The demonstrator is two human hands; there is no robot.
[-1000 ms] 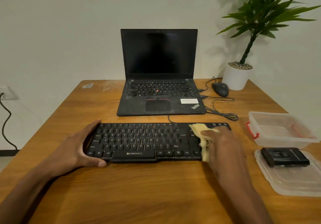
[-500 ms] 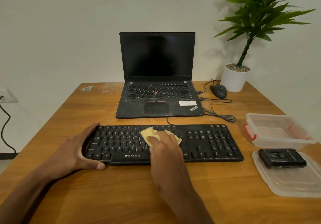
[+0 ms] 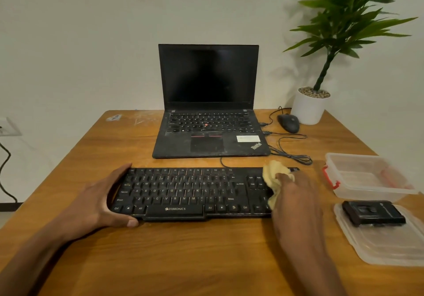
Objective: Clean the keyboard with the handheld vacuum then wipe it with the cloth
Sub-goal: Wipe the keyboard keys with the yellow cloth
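Note:
A black keyboard (image 3: 183, 192) lies on the wooden table (image 3: 206, 261) in front of me. My left hand (image 3: 98, 199) grips its left end, thumb on the front edge. My right hand (image 3: 296, 201) presses a crumpled yellow cloth (image 3: 274, 176) onto the keyboard's right end, over the number pad, which it mostly hides. A small black handheld vacuum (image 3: 372, 212) rests on a clear plastic lid (image 3: 385, 247) at the right.
An open black laptop (image 3: 208, 121) stands behind the keyboard, with cables (image 3: 291, 153) and a black mouse (image 3: 288, 123) to its right. A potted plant (image 3: 309, 105) sits at the back right. A clear plastic box (image 3: 367, 174) is by the right edge.
My right hand swept the cloth from the keyboard's right end to its middle, then back to the right end. The left hand stayed on the left end.

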